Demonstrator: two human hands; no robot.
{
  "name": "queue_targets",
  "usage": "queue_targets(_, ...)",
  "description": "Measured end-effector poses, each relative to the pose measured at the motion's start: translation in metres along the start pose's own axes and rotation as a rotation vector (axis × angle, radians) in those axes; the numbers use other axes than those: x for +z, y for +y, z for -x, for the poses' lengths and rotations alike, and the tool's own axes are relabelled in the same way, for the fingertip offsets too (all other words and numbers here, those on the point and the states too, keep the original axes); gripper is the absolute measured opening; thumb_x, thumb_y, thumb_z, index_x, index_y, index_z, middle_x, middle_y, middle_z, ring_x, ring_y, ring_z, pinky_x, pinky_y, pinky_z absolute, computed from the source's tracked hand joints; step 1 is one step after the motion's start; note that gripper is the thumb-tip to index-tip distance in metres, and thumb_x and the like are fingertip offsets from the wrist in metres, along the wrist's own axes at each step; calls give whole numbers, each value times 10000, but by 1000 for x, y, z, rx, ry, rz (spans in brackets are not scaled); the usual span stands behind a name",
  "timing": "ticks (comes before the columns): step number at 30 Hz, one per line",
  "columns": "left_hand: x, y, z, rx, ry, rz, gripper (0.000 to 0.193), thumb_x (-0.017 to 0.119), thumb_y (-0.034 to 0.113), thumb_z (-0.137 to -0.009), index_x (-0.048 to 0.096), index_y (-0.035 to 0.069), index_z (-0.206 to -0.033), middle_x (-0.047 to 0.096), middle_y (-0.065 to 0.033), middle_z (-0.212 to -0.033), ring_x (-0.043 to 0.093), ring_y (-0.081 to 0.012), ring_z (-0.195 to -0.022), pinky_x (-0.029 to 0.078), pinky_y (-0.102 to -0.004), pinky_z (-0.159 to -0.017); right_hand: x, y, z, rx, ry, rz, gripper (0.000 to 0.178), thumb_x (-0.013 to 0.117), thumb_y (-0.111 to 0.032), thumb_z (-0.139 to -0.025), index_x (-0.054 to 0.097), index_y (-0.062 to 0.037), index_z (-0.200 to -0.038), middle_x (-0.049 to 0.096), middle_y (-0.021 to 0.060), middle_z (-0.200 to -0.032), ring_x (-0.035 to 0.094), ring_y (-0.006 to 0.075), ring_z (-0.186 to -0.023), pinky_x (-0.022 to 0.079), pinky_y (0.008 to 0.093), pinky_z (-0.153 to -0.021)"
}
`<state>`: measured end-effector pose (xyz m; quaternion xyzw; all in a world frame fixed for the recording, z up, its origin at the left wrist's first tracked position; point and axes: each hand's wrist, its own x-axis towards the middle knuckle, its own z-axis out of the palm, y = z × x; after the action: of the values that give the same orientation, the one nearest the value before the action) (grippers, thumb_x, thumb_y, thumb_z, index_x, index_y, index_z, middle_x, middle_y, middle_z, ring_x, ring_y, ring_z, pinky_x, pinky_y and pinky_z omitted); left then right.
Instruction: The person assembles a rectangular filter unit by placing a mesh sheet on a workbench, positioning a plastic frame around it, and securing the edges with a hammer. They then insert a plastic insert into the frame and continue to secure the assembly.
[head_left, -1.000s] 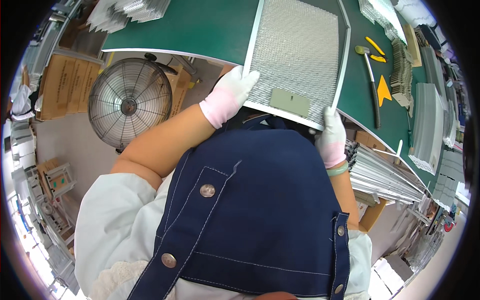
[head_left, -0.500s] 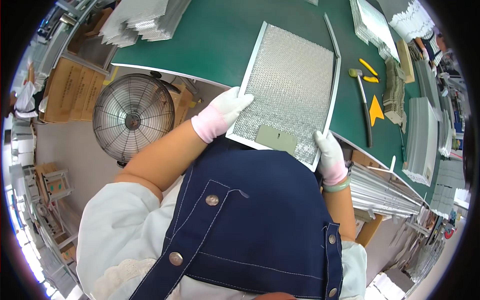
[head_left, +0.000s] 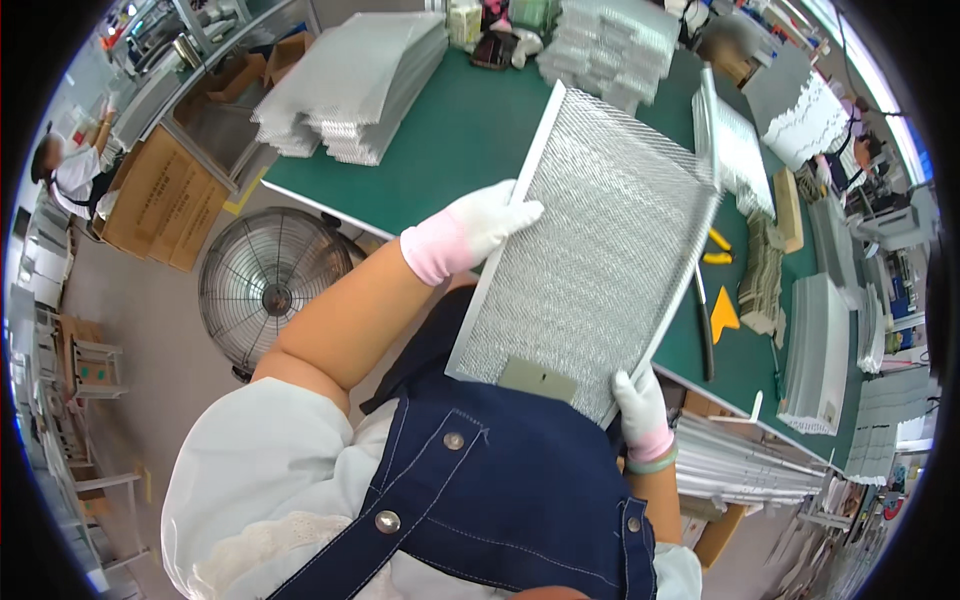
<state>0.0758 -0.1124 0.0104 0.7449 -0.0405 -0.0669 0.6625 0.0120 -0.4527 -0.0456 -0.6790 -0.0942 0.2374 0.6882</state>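
Note:
A rectangular metal mesh filter panel is tilted up in front of my body, its lower end against my apron. My left hand, in a white glove with a pink cuff, grips the panel's left edge with the thumb on top. Lower down, my right hand closes on the right edge near the bottom corner. Pale metal channel trim runs along the panel's left side. At the upper right corner, another length of frame strip sticks out past the mesh. A grey-green plate sits at the panel's lower end.
On the green table are mesh stacks, a yellow-handled tool, a dark-handled tool, an orange-yellow scraper and metal strips. A floor fan stands left. A person is at far left.
My hands have raised the panel from the table edge and tilted it, its far end lifting. My view has swung up, showing more of the table's far side.

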Motion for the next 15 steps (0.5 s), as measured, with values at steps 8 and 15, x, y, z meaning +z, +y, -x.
queue_targets(8, -19, 29, -24, 172, -24, 426, 427, 540, 190, -1035, 479, -26, -1398, 593, -103, -1326, 579, -167, -1190, 450, -334, -1044, 10, -30, 4, -141, -40, 202, 596, 600, -225, -975, 380, 100, -1423, 553, 160, -1362, 512, 231, -1266, 363, 364, -1108)
queue_targets(15, -32, 54, -24, 172, -137, 620, 388, 567, 171, -1005, 558, -58, -1318, 655, -129, -1244, 637, -202, -1112, 481, -358, -1009, 11, -43, 3, -163, -118, 251, 556, 591, -150, -954, 401, 97, -1415, 567, 179, -1350, 520, 246, -1265, 365, 371, -1109)
